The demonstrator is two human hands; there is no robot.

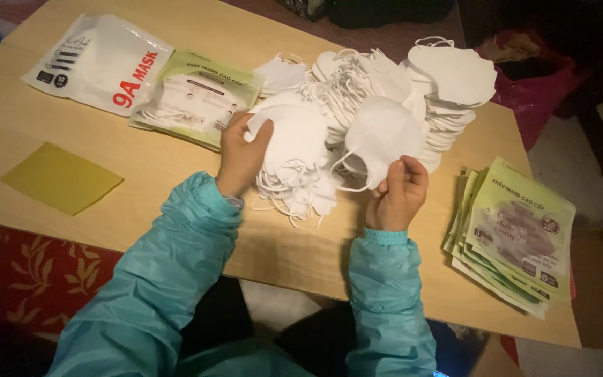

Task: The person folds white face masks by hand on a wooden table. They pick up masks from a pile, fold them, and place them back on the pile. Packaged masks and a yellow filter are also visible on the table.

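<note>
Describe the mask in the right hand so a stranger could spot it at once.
Start at the wooden table and find the big heap of white masks at its far middle. At the heap's near edge, the right hand pinches one mask: lifted, domed, ear loop dangling, unlike the flat stacked ones.
</note>
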